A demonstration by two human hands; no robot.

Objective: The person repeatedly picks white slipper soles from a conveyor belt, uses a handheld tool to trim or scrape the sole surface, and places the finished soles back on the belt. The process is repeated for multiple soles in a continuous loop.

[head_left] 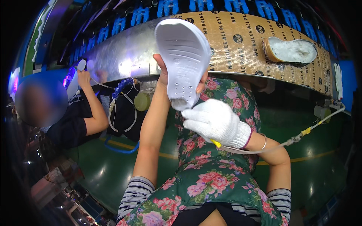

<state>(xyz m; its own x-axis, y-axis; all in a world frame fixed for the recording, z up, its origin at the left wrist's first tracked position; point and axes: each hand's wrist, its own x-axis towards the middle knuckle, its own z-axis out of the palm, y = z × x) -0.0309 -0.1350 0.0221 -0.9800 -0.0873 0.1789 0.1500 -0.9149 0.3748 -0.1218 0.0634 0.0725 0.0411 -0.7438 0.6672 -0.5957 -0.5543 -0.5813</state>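
Note:
In my bare left hand (163, 73) is a white shoe sole (184, 56), held upright with its inner face toward me. The fingers wrap around its sides, partly hidden behind it. Ridges cross its wide upper part, and small dots mark the narrow lower end. My right hand (213, 120), in a white knit glove, is closed at that lower end. It pinches what looks like a brush (179, 103), whose greyish bristles press on the sole; its handle is mostly hidden. A thin hose (249, 151) with a yellow fitting (216, 143) runs from under the glove.
Brown printed cardboard (241, 45) covers part of the metal bench (130, 56). On it sits an oblong holder (290, 51) with white, foamy-looking contents. Blue clamps (167, 7) line the back. At left, another person's hand (83, 78) holds a pale sole. The hose hangs at right.

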